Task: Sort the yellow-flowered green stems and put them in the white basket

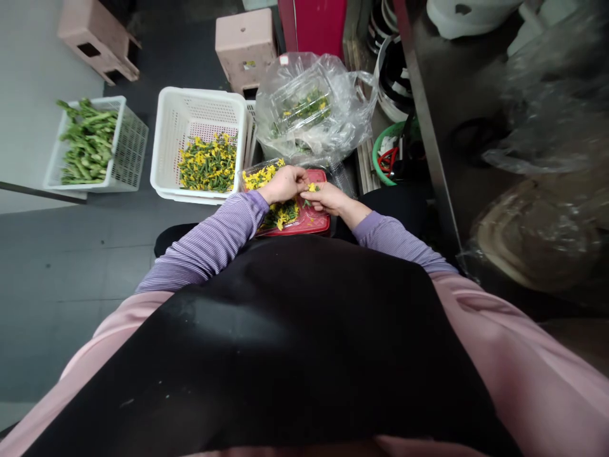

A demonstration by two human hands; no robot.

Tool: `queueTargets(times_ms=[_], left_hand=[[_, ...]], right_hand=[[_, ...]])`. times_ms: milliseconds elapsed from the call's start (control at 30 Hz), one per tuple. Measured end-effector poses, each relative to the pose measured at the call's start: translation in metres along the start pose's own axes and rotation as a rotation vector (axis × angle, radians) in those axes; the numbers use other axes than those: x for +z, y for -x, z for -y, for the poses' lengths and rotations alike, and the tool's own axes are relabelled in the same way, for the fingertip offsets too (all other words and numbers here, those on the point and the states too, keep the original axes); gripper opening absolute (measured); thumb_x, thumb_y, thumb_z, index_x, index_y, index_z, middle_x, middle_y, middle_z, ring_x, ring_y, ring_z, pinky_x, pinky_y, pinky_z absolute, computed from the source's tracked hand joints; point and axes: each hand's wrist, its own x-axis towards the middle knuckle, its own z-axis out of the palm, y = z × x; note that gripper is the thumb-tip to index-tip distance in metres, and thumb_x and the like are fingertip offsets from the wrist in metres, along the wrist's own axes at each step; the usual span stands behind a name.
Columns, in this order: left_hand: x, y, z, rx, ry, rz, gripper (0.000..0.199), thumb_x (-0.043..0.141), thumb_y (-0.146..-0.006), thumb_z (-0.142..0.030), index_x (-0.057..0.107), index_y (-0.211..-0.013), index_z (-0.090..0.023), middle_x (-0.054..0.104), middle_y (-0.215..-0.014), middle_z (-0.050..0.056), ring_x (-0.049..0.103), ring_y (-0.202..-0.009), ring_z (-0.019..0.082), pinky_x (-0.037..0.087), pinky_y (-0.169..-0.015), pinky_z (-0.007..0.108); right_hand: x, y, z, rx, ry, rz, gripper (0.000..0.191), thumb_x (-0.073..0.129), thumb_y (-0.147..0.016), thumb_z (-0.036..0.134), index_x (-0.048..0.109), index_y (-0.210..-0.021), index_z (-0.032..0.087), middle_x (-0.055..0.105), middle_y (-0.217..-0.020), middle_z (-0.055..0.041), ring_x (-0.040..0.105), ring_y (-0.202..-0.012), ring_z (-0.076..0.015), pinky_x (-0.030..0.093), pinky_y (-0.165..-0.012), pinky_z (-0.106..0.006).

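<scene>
My right hand [325,197] holds a small yellow-flowered green sprig [313,188] between its fingers, over a red tray [318,222]. Just to its left is my left hand [285,184], its fingertips pinched close to the sprig; what they hold, if anything, is too small to make out. A clear plastic box [242,180] with yellow flowers [259,177] lies beneath my left wrist. More flowers with green stems [284,216] lie at the left part of the red tray, partly hidden by my left forearm.
Left of the tray stands a white basket [164,139] of flowers, then another basket [130,149] of thick green stems. Behind is a clear bag [347,120] with plastic boxes. Pink stools [245,47] stand farther back. A green basket [379,145] and metal table edge [431,133] are right.
</scene>
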Motion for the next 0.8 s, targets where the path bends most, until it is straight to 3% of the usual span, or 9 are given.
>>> queueTargets(times_ms=[100,200,333,567,800], left_hand=[[0.006,0.002,-0.009,-0.038,0.113,-0.065,0.005,0.067,-0.081,-0.016,0.065,-0.078,-0.013,0.062,-0.064,-0.002,0.053,-0.06,0.008,0.044,-0.064,0.022],[0.007,0.008,-0.012,-0.175,0.22,-0.113,0.013,0.06,-0.09,-0.017,0.065,-0.078,-0.012,0.063,-0.064,0.0,0.052,-0.054,0.006,0.043,-0.058,0.02],[0.013,0.023,-0.01,-0.332,0.327,0.062,0.026,0.058,-0.095,-0.019,0.063,-0.07,-0.013,0.063,-0.061,0.001,0.048,-0.044,0.005,0.037,-0.046,0.019],[0.028,0.031,-0.012,-0.314,0.552,0.034,0.018,0.062,-0.091,-0.017,0.061,-0.073,-0.014,0.065,-0.063,0.0,0.044,-0.04,0.004,0.034,-0.041,0.019],[0.03,0.023,-0.007,-0.256,0.533,0.022,0.028,0.054,-0.092,-0.014,0.059,-0.065,-0.014,0.057,-0.054,-0.002,0.043,-0.039,0.004,0.031,-0.041,0.019]], right_hand=[[-0.002,0.004,0.007,0.01,-0.046,-0.011,0.023,0.08,-0.081,0.013,0.057,-0.075,0.016,0.034,-0.045,0.0127,0.021,-0.038,-0.001,0.019,-0.034,-0.012],[-0.007,0.005,0.011,-0.032,-0.084,-0.094,0.018,0.076,-0.086,0.016,0.06,-0.078,0.014,0.037,-0.045,0.0114,0.022,-0.038,-0.0009,0.017,-0.034,-0.012],[-0.008,0.004,0.012,-0.104,-0.123,-0.202,0.03,0.08,-0.085,0.023,0.054,-0.074,0.017,0.042,-0.046,0.0098,0.026,-0.038,-0.0015,0.018,-0.034,-0.013],[-0.007,0.005,0.014,-0.072,-0.176,-0.137,0.044,0.083,-0.084,0.032,0.044,-0.069,0.02,0.034,-0.046,0.0113,0.027,-0.039,-0.0021,0.018,-0.036,-0.013],[-0.01,0.006,0.009,-0.127,-0.173,-0.109,0.043,0.083,-0.083,0.035,0.046,-0.069,0.019,0.033,-0.046,0.0114,0.022,-0.041,-0.0021,0.018,-0.038,-0.015]])
